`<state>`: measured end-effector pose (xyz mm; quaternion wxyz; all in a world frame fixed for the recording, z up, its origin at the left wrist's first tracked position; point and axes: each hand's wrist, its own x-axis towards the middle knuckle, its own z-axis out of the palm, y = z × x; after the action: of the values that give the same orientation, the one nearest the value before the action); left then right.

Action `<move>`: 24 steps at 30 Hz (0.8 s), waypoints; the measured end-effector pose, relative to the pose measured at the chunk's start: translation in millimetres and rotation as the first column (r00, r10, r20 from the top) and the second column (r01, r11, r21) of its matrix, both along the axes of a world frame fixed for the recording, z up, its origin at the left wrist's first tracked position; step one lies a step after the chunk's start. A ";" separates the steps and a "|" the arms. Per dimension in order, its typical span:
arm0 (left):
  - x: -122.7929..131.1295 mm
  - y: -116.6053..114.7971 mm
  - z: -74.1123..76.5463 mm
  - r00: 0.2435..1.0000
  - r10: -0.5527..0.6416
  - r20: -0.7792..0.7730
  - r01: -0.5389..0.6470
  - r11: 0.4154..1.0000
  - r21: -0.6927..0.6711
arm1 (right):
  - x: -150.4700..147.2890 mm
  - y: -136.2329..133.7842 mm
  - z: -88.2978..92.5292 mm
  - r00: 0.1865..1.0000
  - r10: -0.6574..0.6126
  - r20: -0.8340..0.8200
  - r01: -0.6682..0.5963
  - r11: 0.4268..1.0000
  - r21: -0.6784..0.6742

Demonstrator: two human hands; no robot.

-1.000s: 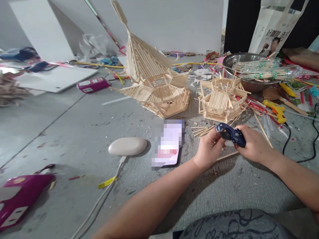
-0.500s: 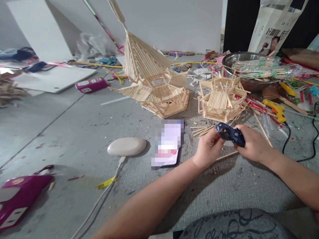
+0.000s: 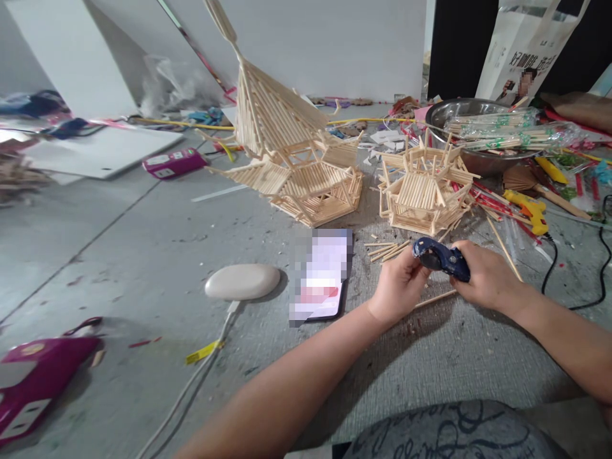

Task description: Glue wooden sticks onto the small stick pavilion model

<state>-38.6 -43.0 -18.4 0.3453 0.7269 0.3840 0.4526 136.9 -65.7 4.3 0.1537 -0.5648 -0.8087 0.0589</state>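
My right hand (image 3: 485, 274) is wrapped round a dark blue hand tool (image 3: 447, 258) with a rounded, worn head, perhaps a cutter. At the tool's left end, my left hand (image 3: 400, 277) is closed, thumb and fingers pressed together. What it pinches is hidden. A thin wooden stick (image 3: 435, 298) shows below and between the hands. Short cut sticks (image 3: 388, 250) lie just beyond my left hand. Past them stands a small hexagonal stick frame (image 3: 423, 191). To its left rises a larger stick model (image 3: 310, 182) with a tall pointed roof (image 3: 272, 108).
A phone (image 3: 322, 274) and a white oval device (image 3: 242, 282) with a cable lie left of my hands. Magenta power strips (image 3: 41, 376) sit farther left. At right are a yellow glue gun (image 3: 528, 210), its black cord, and a metal bowl (image 3: 482, 162) with bagged chopsticks.
Almost nothing differs. The tool's head has tilted slightly in my hands, and the view has shifted a little.
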 end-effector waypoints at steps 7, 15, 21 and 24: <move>-0.1 -0.2 3.8 0.999 0.014 -0.050 -0.014 1.000 0.008 | 1.6 0.4 -0.3 1.000 -0.002 0.016 0.001 1.000 0.011; 0.3 -1.0 6.6 0.998 0.006 -0.055 -0.006 1.000 0.013 | 1.9 0.4 -2.0 1.000 -0.022 0.002 0.022 1.000 -0.005; 1.3 -2.1 8.4 1.000 -0.025 -0.017 0.025 1.000 -0.012 | 1.0 -0.1 -3.0 0.999 -0.050 -0.001 0.050 0.999 0.003; 1.8 -2.3 9.5 0.999 -0.032 -0.012 0.031 0.999 -0.030 | 0.7 -0.1 -3.4 0.999 -0.054 0.003 0.054 0.999 -0.006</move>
<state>-36.8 -45.3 -8.9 0.3608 0.7305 0.3814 0.4368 137.6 -65.8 1.0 0.1523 -0.5869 -0.7932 0.0566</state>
